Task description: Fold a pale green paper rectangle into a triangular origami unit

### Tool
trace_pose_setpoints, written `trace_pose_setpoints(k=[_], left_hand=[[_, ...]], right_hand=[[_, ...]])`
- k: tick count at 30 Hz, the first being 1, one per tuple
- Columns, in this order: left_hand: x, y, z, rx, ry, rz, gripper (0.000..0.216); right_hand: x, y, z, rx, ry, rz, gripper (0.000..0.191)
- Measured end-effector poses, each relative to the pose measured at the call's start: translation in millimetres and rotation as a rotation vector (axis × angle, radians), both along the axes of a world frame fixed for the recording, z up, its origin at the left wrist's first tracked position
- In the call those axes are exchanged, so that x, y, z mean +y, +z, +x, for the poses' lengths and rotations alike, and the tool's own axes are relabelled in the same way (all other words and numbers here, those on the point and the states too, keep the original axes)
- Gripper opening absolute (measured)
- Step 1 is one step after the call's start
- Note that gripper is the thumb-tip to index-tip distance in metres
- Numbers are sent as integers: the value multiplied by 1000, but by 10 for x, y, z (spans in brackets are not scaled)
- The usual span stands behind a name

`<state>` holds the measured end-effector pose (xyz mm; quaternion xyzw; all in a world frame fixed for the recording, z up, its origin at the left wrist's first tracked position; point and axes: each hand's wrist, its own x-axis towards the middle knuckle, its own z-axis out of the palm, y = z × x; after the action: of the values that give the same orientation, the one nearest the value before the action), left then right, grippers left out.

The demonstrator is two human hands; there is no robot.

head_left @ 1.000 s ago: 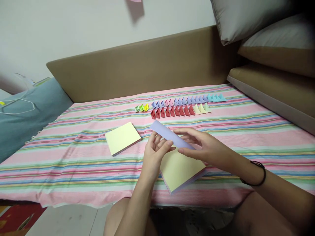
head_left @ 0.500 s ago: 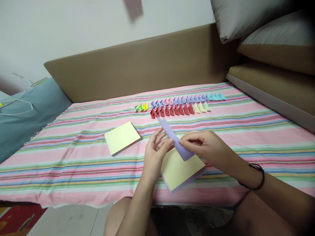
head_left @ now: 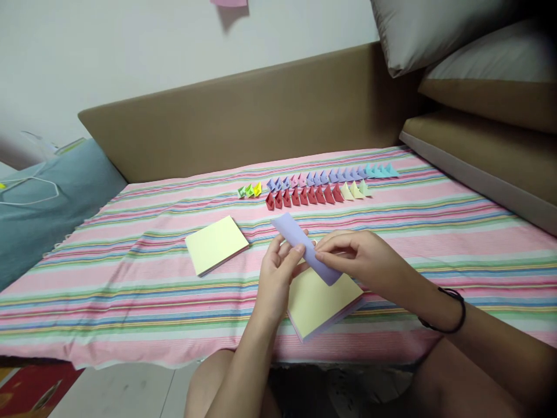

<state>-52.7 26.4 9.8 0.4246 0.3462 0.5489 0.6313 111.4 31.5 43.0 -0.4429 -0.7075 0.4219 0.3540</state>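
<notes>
A narrow strip of folded purple paper [head_left: 300, 237] is held slanting between both hands. My left hand [head_left: 278, 264] grips its left side, thumb on top and fingers behind. Pinched on the right edge of the strip are the thumb and fingertips of my right hand [head_left: 357, 252]. Beneath the hands lies a stack of paper [head_left: 319, 310] with a pale yellow sheet on top and a purple edge showing below. Further back stand rows of small folded paper boats, with red ones [head_left: 311, 196], purple ones [head_left: 333, 176] and light blue ones [head_left: 382, 170].
A second pale yellow paper stack [head_left: 216, 245] lies to the left on the striped cloth [head_left: 130, 278]. Three green and yellow paper pieces [head_left: 249, 190] stand left of the rows. A brown backrest [head_left: 243, 122] runs behind, with cushions [head_left: 487, 151] piled at the right.
The purple strip has turned slightly, and its upper end now shows wider and flatter. My left hand has shifted a little to the right; my right hand stays nearly still.
</notes>
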Motion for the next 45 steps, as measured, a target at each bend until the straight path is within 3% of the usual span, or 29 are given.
trace_pose_setpoints(k=[10, 17, 20, 23, 26, 29, 37, 39, 42, 44, 45], left_hand=[[-21, -8, 22, -84, 10, -76, 40], [26, 53, -24, -235, 215, -181, 38], [48, 40, -32, -253, 253, -276, 34], [50, 6, -29, -184, 256, -248, 29], [35, -22, -26, -69, 202, -168, 32], [19, -19, -34, -27, 138, -156, 36], [24, 57, -65, -65, 50, -219, 46], [37, 28, -63, 56, 146, -150, 47], [56, -32, -93, 378, 472, 93, 49], [61, -48, -133, 634, 638, 318, 38], [60, -47, -152, 746, 644, 419, 27]], right_hand=[[11, -59, 16, 115, -44, -96, 17], [89, -6, 65, 259, -221, -259, 22], [121, -18, 83, 295, -228, -297, 21], [137, -40, 82, 292, -228, -311, 31], [141, -63, 72, 307, -175, -297, 46], [140, -80, 82, 320, -125, -301, 46], [105, -26, 104, 537, 115, -542, 52], [90, -23, 70, 582, 152, -567, 51], [76, -47, 13, 612, 112, -547, 52], [78, -77, -14, 620, 35, -498, 52], [82, -93, -22, 627, -5, -470, 51]])
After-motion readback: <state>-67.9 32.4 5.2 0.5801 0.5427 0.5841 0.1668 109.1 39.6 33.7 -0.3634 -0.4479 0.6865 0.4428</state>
